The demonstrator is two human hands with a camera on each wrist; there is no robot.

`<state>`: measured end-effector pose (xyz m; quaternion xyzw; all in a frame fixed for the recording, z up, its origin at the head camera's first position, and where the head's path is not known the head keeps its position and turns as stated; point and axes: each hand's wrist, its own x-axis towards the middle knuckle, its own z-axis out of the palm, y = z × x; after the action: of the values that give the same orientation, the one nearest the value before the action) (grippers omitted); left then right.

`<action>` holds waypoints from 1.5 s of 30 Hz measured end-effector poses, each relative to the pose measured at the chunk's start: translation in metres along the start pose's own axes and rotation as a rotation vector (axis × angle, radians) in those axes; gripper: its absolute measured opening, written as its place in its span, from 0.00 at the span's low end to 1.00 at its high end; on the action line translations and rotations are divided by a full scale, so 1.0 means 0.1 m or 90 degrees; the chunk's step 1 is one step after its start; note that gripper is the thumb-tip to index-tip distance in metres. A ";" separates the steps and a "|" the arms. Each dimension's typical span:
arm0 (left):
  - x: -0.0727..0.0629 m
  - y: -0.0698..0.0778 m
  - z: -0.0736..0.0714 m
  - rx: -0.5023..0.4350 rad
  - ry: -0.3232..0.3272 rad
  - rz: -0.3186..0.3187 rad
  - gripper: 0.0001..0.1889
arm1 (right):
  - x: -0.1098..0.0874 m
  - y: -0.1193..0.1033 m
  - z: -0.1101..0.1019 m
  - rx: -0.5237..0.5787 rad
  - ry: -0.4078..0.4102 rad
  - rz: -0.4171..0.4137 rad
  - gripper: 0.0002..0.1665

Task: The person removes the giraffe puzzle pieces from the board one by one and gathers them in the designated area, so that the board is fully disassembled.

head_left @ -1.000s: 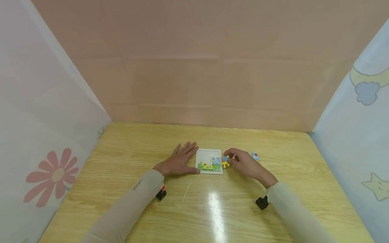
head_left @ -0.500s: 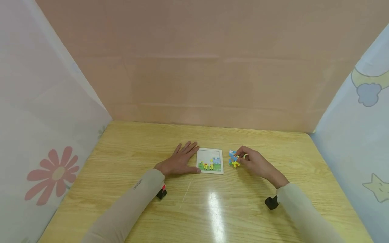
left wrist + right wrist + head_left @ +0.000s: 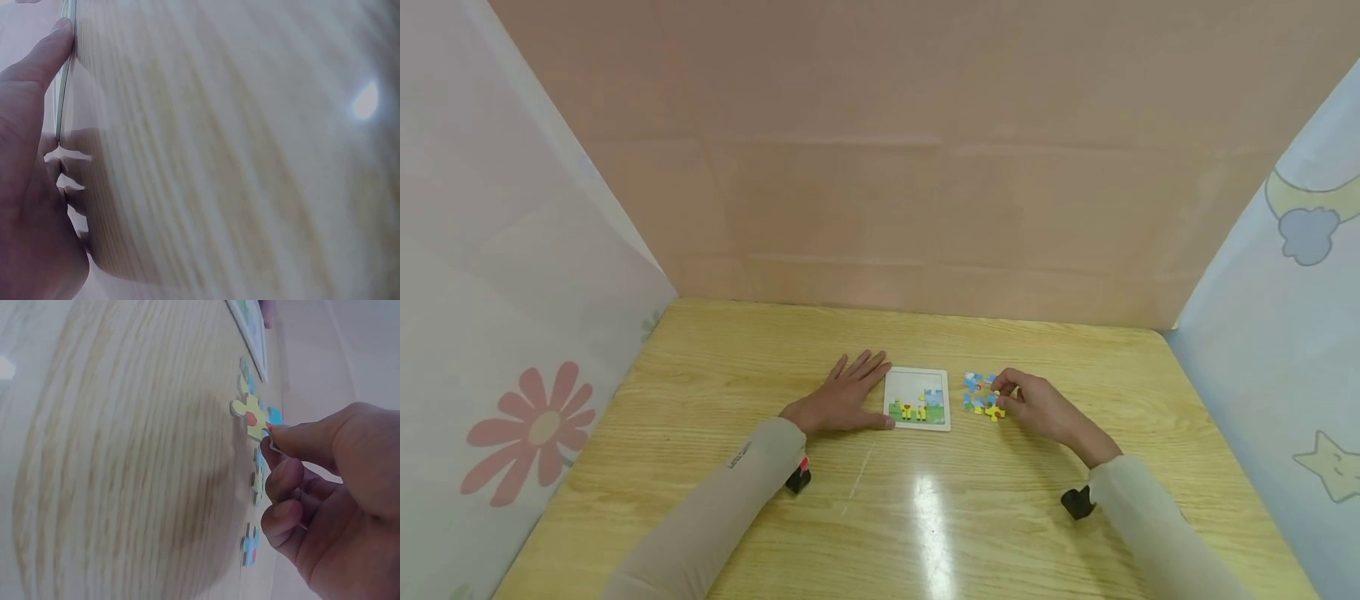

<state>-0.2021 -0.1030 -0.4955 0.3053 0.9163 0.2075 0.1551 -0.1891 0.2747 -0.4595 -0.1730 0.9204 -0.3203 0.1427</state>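
Observation:
My left hand [image 3: 841, 405] lies spread on the table beside a white-framed jigsaw board [image 3: 910, 383], with the thumb at its near left corner. Pieces with green, yellow and blue parts fill the board's near side and part of its right. Thumb and forefinger of my right hand [image 3: 1039, 406] pinch a yellow jigsaw piece [image 3: 251, 417] with a red spot. That piece is among several loose jigsaw pieces [image 3: 973, 380] to the right of the board. In the left wrist view, the left thumb [image 3: 47, 53] touches the board's edge.
The wooden table [image 3: 760, 350] reaches back to a brown panel [image 3: 865, 208]. Patterned side walls [image 3: 1285, 350] stand left and right. A loose blue piece with red [image 3: 250, 545] lies below the right fingers in the right wrist view.
My right hand has moved right, away from the board's edge, with the yellow jigsaw piece, then slightly nearer me. More loose pieces now show beside it. The left hand has stayed in place.

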 end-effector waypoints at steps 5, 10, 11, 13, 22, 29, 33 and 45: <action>0.01 -0.01 0.02 -0.003 -0.002 -0.003 0.55 | 0.00 0.02 0.02 -0.022 0.006 0.007 0.11; 0.02 -0.02 0.02 -0.004 -0.002 -0.003 0.55 | 0.00 0.07 0.04 -0.033 0.016 0.009 0.11; 0.02 -0.02 0.02 -0.003 -0.003 -0.004 0.55 | 0.00 0.08 0.04 -0.030 0.017 0.011 0.11; 0.02 -0.02 0.02 -0.001 -0.002 -0.005 0.55 | 0.00 0.10 0.04 -0.029 0.017 0.010 0.11; 0.03 -0.03 0.02 -0.006 -0.001 -0.007 0.55 | 0.01 0.12 0.06 -0.040 0.041 -0.006 0.08; 0.02 -0.02 0.02 -0.003 -0.006 -0.007 0.55 | -0.02 0.14 0.09 -0.043 0.054 -0.010 0.08; 0.01 -0.01 0.00 -0.005 0.000 -0.002 0.54 | -0.01 0.12 0.10 -0.051 0.067 -0.023 0.09; 0.02 -0.03 0.02 0.000 -0.005 -0.005 0.55 | 0.21 -0.20 0.31 -0.034 0.029 -0.049 0.14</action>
<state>-0.2041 -0.1034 -0.4990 0.3024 0.9169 0.2059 0.1595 -0.1921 0.2345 -0.4728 -0.2043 0.9244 -0.3047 0.1044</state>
